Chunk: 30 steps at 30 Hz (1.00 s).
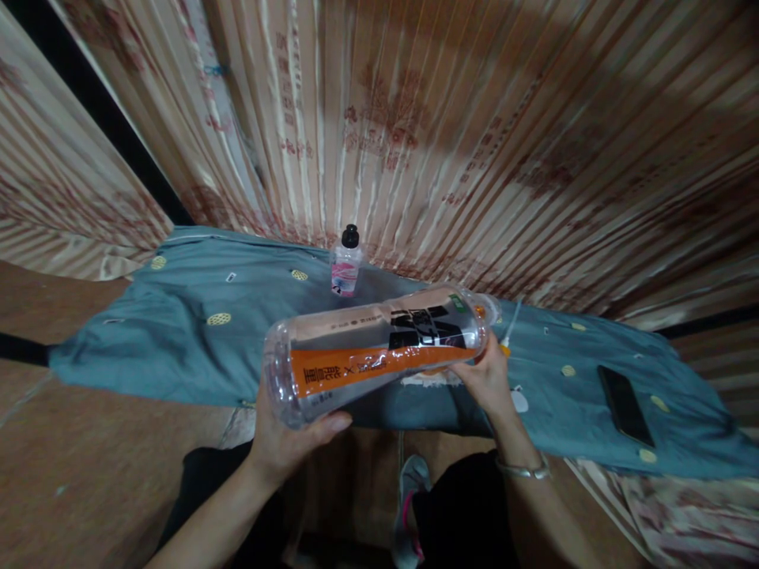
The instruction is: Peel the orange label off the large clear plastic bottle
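Note:
A large clear plastic bottle (379,348) with an orange and black label lies sideways between my hands, above the blue cloth. My left hand (290,442) cups its base, the thumb resting along the underside. Around the neck end at the right, my right hand (489,371) is closed, a bracelet on that wrist. Part of the fingers of both hands is hidden behind the bottle. Behind it on the cloth stands a small clear bottle (345,269) with a black cap and a pink label, touched by neither hand.
The blue cloth (195,316) with yellow patches covers a narrow surface. A dark phone (624,405) lies on its right part. Near my right hand is a white, yellow-ended thin item (510,336), partly hidden. A pleated patterned curtain (415,142) hangs directly behind.

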Motion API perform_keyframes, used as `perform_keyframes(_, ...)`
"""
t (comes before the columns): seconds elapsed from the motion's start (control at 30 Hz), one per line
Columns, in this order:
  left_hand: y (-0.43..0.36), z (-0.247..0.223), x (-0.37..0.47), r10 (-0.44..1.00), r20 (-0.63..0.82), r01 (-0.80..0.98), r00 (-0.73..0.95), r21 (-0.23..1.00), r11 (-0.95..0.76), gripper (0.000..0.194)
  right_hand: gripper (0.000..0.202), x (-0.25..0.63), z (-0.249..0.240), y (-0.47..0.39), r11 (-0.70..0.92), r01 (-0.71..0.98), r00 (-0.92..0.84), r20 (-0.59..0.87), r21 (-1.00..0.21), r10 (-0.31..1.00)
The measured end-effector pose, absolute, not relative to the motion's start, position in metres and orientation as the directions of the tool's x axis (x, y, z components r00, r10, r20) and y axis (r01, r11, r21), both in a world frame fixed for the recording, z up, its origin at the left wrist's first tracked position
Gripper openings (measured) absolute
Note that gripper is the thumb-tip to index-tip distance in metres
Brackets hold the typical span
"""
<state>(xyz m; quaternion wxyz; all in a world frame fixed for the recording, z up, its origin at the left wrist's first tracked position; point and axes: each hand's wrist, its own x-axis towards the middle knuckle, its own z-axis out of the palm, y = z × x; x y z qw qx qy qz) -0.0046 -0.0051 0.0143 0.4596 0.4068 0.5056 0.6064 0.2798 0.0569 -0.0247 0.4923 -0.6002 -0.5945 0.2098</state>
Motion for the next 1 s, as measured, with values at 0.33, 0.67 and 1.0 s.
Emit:
perform_keyframes(0.33,-0.005,0.003,-0.013,0.97,0.15,-0.044,-0.194,0.986,-0.161,0.062,0.044,0.279,-0.025,0.057,0.186,0.518,0.2,0.329,-0.835,0.923)
perform_keyframes(0.67,-0.004,0.009,-0.012,0.962,0.17,-0.011,-0.213,0.984,-0.176,0.062,0.046,0.28,-0.026,0.058,0.191,0.501,0.205,0.33,-0.844,0.922)
perform_keyframes(1.0,-0.005,0.009,-0.016,0.985,0.05,-0.039,-0.163,0.998,-0.057,0.06,0.046,0.279,-0.023,0.057,0.179,0.525,0.215,0.333,-0.832,0.918)
